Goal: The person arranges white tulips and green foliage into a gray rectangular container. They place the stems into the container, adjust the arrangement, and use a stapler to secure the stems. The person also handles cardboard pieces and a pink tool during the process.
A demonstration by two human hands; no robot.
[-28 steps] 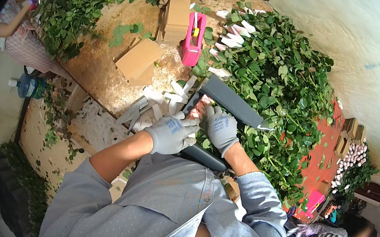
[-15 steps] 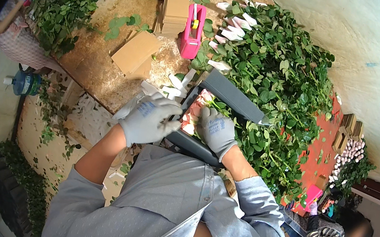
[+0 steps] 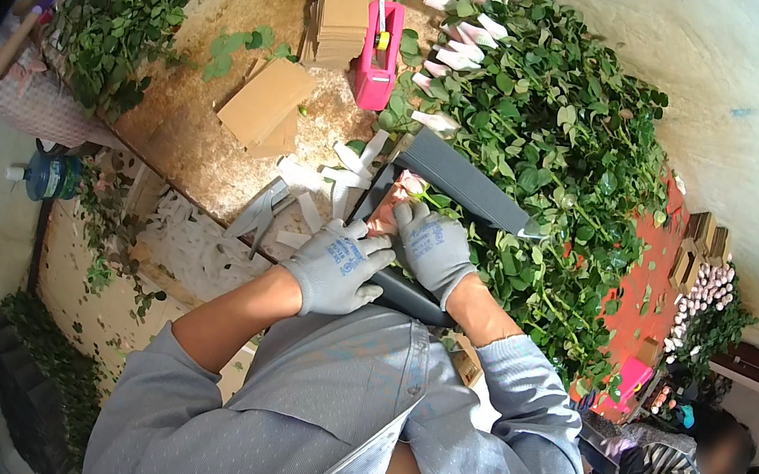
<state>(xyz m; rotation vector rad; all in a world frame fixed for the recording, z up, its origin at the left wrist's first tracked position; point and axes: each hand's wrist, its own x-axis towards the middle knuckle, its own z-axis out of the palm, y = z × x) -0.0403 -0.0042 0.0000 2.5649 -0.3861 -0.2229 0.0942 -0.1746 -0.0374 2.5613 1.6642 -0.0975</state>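
Pink roses (image 3: 386, 218) lie inside a dark grey, ribbed trough (image 3: 465, 183) at the table's front edge, their stems toward the right. My right hand (image 3: 436, 250), in a grey glove, reaches over the trough from the right, its fingers bent down onto the roses. Across from it, my gloved left hand (image 3: 338, 268) rests over the trough's near left end. Its fingers reach toward the rose heads, with the thumb apart. Both hands partly cover the flowers. White slips (image 3: 349, 161) lie left of the trough, beside a grey tool (image 3: 260, 209) resembling scissors.
A pink tape dispenser (image 3: 378, 59) stands beyond the trough, beside stacked cardboard pieces (image 3: 340, 17). More cardboard (image 3: 267, 104) lies at left. Leafy stems with white-wrapped heads (image 3: 560, 137) pile at right; greenery (image 3: 133, 21) heaps far left. Other people (image 3: 664, 465) are at both sides.
My left hand has moved right and nearer to me, its spread fingers drawing together by the roses and uncovering the grey tool. My right hand has shifted slightly up over the flowers.
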